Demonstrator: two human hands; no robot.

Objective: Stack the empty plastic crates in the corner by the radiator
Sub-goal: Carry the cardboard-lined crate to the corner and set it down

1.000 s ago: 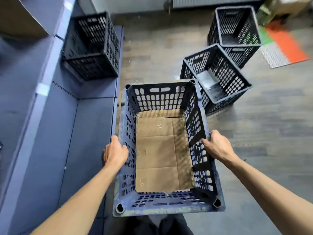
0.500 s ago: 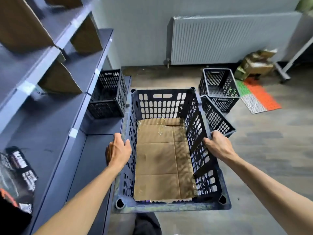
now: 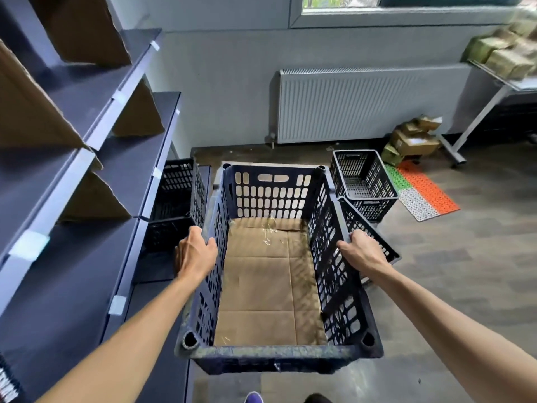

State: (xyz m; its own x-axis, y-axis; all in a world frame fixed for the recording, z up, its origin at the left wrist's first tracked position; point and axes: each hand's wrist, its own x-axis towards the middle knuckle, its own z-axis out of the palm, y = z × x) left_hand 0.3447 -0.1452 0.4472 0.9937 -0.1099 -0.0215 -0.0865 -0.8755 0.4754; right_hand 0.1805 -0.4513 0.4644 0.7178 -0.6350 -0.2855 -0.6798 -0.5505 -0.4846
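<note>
I hold a dark blue plastic crate (image 3: 273, 193) lined with brown cardboard out in front of me, above the floor. My left hand (image 3: 195, 253) grips its left rim and my right hand (image 3: 363, 251) grips its right rim. A black crate (image 3: 363, 181) stands on the floor near the white radiator (image 3: 363, 106). Another black crate (image 3: 369, 231) lies just behind my right hand, mostly hidden by the held crate. One more black crate (image 3: 177, 196) sits on the lowest shelf at the left.
Dark shelving (image 3: 87, 199) with cardboard dividers runs along the left. Cardboard boxes (image 3: 412, 138) and an orange, green and white mat (image 3: 421, 190) lie right of the radiator. A metal table leg (image 3: 476, 117) stands at the far right. Bare wooden floor lies in front of the radiator.
The view has tilted up, so the radiator, wall and window now show. The held crate has stayed in both hands and come closer to the crates on the floor.
</note>
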